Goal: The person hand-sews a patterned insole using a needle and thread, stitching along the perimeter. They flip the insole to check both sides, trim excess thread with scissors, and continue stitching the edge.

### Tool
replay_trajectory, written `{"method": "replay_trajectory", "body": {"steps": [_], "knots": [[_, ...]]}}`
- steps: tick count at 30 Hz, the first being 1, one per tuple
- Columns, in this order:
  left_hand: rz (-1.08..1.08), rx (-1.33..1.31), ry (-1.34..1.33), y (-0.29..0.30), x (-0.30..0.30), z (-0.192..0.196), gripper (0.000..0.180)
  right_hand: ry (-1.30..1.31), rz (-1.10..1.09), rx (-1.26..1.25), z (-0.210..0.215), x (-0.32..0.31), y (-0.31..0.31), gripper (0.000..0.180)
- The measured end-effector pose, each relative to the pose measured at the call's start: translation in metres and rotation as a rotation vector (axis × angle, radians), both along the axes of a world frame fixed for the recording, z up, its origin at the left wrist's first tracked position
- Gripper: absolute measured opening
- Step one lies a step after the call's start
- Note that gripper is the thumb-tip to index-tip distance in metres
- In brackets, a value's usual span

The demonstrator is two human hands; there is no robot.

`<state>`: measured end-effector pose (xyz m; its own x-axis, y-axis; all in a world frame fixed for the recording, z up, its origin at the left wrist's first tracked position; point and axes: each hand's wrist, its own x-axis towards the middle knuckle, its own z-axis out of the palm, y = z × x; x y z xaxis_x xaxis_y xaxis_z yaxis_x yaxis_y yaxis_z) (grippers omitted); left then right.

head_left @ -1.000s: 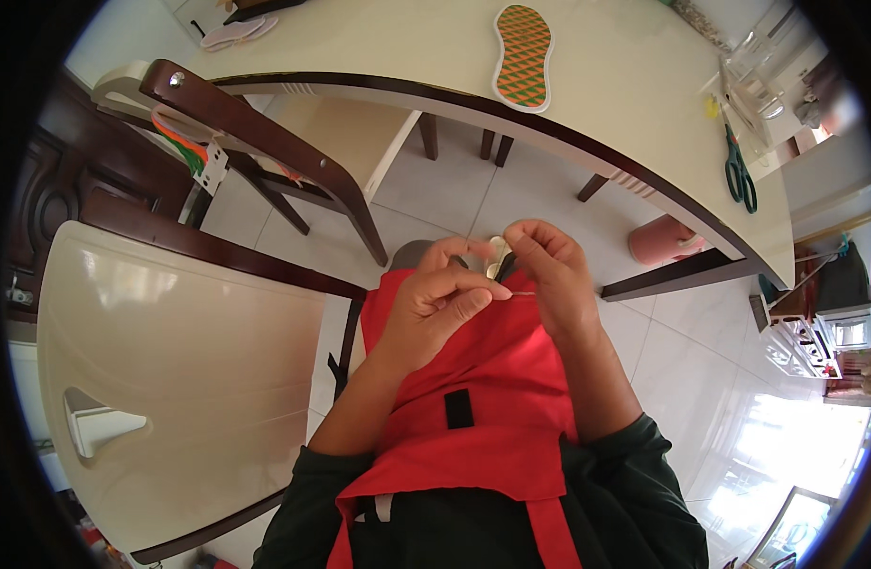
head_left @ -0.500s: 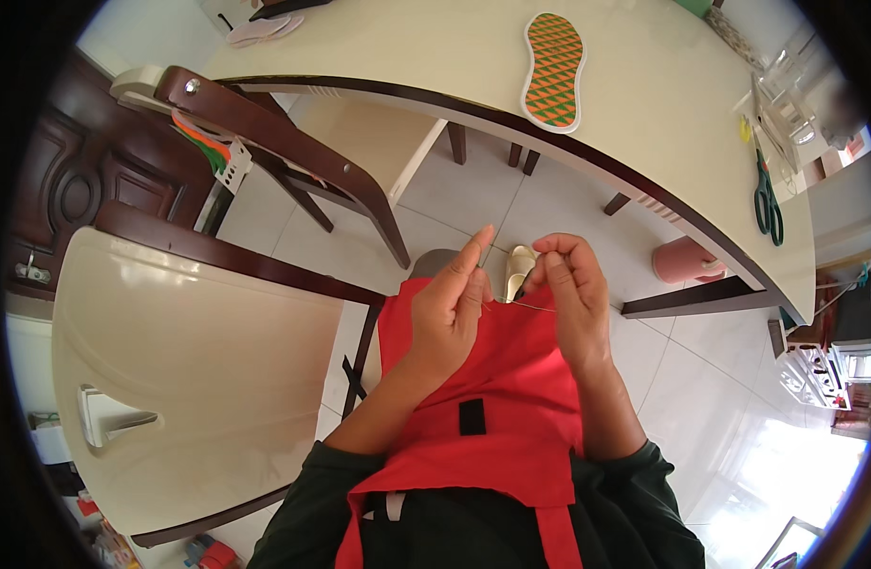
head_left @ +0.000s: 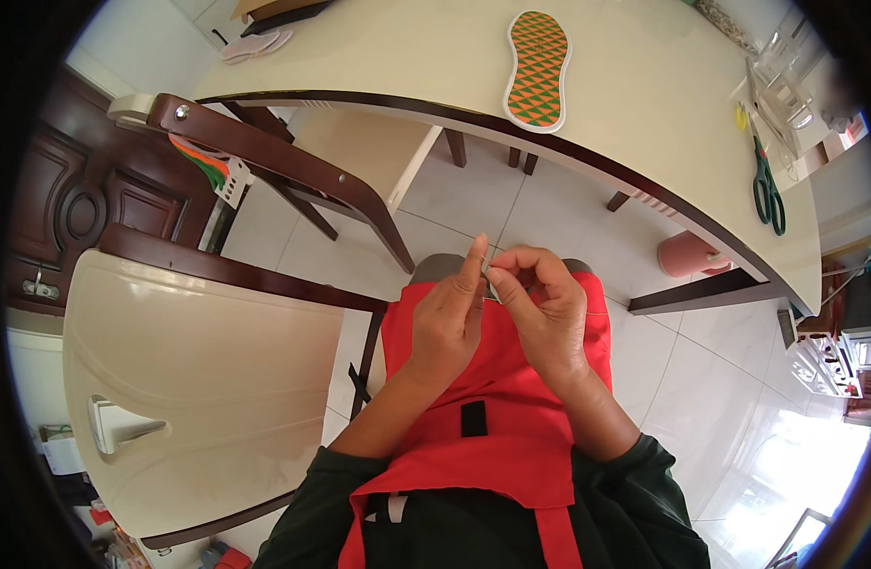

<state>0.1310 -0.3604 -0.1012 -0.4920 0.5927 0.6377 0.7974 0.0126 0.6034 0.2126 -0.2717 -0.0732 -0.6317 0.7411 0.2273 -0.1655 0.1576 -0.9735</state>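
Note:
My left hand (head_left: 445, 322) and my right hand (head_left: 551, 308) meet above my lap, fingertips almost touching. A thin thread (head_left: 493, 298) runs between them, only a short piece of it visible. The right thumb and index finger pinch at it beside the left fingertips. My left thumb presses against the fingers, with the index finger pointing up. Whether a needle is there is too small to make out. Beneath the hands lies my red apron (head_left: 426, 389). On the table beyond rests an insole (head_left: 538, 71) with green and orange triangles and a white edge.
The cream table (head_left: 407, 57) curves across the front. Green-handled scissors (head_left: 766, 194) lie at its right end, near clear glassware (head_left: 782, 85). Orange and green threads on a white holed card (head_left: 231, 180) hang from a chair at left. A cream chair back (head_left: 208, 379) stands beside me.
My right hand has moved left to meet the left hand, so the stretch of thread between them is shorter. The view has shifted slightly.

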Motion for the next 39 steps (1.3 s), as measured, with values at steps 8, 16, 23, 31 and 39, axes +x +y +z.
{"method": "replay_trajectory", "body": {"steps": [8, 16, 23, 31, 39], "knots": [[0.002, -0.008, -0.005, -0.0017, -0.0007, -0.0022, 0.061, -0.016, 0.012, 0.110, 0.0057, 0.0008, 0.0019, 0.008], [0.017, 0.019, 0.064, -0.0024, -0.0025, -0.0049, 0.058, -0.051, -0.005, 0.252, 0.0073, 0.0015, 0.0032, 0.007], [0.033, -0.035, 0.123, -0.0060, -0.0052, -0.0069, 0.060, -0.049, 0.026, 0.341, 0.0057, 0.0026, 0.0074, 0.008], [0.031, -0.025, 0.116, -0.0059, -0.0044, -0.0076, 0.058, -0.055, 0.044, 0.324, 0.0067, 0.0028, 0.0079, 0.008], [0.036, -0.061, 0.117, -0.0075, -0.0026, -0.0054, 0.057, -0.094, 0.028, 0.313, 0.0085, 0.0045, 0.0061, 0.009]]}}
